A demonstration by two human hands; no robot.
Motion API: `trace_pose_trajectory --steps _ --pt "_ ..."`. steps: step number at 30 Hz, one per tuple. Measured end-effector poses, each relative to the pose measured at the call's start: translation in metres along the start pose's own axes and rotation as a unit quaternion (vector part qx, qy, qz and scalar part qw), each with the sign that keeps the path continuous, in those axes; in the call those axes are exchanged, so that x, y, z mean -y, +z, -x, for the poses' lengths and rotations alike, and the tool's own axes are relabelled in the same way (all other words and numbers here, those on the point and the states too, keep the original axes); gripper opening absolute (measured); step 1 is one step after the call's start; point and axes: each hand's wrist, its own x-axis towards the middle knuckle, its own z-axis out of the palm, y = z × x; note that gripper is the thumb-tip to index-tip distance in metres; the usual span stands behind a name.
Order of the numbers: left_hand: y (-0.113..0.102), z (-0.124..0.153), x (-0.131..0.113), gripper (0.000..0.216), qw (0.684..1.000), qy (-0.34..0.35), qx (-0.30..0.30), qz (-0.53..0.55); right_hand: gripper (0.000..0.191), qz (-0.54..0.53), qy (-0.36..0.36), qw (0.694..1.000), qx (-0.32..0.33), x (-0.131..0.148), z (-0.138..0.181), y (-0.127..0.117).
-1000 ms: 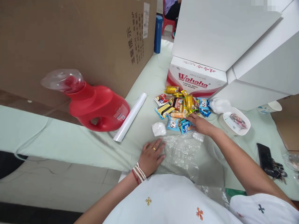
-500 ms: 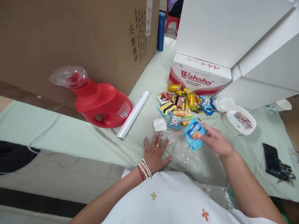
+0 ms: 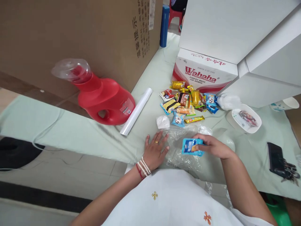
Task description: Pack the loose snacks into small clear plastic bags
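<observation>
Between the thumb and fingers of my right hand (image 3: 213,146) is a blue snack packet (image 3: 190,147), held over a clear plastic bag (image 3: 175,138). My left hand (image 3: 155,150) lies flat with spread fingers on the table, at the bag's left edge. Just beyond the fingertips sits a crumpled white wad (image 3: 163,122). Behind it are a light-blue wrapped snack (image 3: 178,119), a thin yellow snack stick (image 3: 194,119) and a pile of several wrapped snacks (image 3: 184,99).
A red detergent jug (image 3: 107,100) and a white roll (image 3: 136,111) lie to the left, before a large cardboard box (image 3: 94,34). A Wahaba-style white carton (image 3: 204,73) stands behind the snacks. To the right are a white tub (image 3: 256,127), a phone (image 3: 275,157) and keys (image 3: 291,172).
My right hand has lowered and turned the blue packet so that it lies more level, slightly nearer to me. My left hand stays spread on the table. The camera view has shifted a little.
</observation>
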Motion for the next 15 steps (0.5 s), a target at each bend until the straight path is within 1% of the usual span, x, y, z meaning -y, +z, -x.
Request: trace_pose_trajectory --steps 1,2,4,6,8,9,11,12,13,15 --pt "-0.002 -0.003 -0.001 0.057 1.0 -0.005 -0.002 0.001 0.022 0.069 -0.013 0.996 0.048 0.006 -0.004 0.006" --pt "-0.004 -0.005 -0.001 0.057 1.0 -0.009 -0.003 0.001 0.021 0.13 -0.03 0.988 0.077 0.011 -0.011 0.012" --pt "-0.006 -0.009 -0.001 0.063 1.0 -0.014 0.001 0.002 0.026 0.219 -0.061 0.97 0.088 0.015 -0.029 0.023" --pt "-0.006 -0.01 0.001 0.068 1.0 -0.015 0.008 0.003 0.037 0.28 -0.079 0.955 0.058 0.013 -0.048 0.031" --pt "-0.004 -0.007 0.005 0.069 1.0 -0.01 0.004 0.006 0.044 0.342 -0.084 0.936 -0.003 0.008 -0.059 0.037" --pt "-0.002 -0.005 0.008 0.068 1.0 -0.005 -0.005 0.009 0.046 0.37 -0.089 0.924 -0.04 0.006 -0.059 0.038" --pt "-0.001 0.001 0.015 0.064 0.999 0.01 -0.036 0.019 0.048 0.399 -0.112 0.903 -0.111 0.002 -0.046 0.039" --pt "-0.001 0.004 0.02 0.062 0.998 0.022 -0.054 0.025 0.047 0.398 -0.129 0.898 -0.135 -0.001 -0.035 0.039" --pt "-0.002 0.008 0.025 0.06 0.996 0.04 -0.07 0.031 0.047 0.389 -0.144 0.898 -0.146 -0.005 -0.021 0.039" --pt "-0.008 0.013 0.034 0.057 0.991 0.1 -0.081 0.041 0.047 0.368 -0.164 0.906 -0.13 -0.018 0.009 0.045"
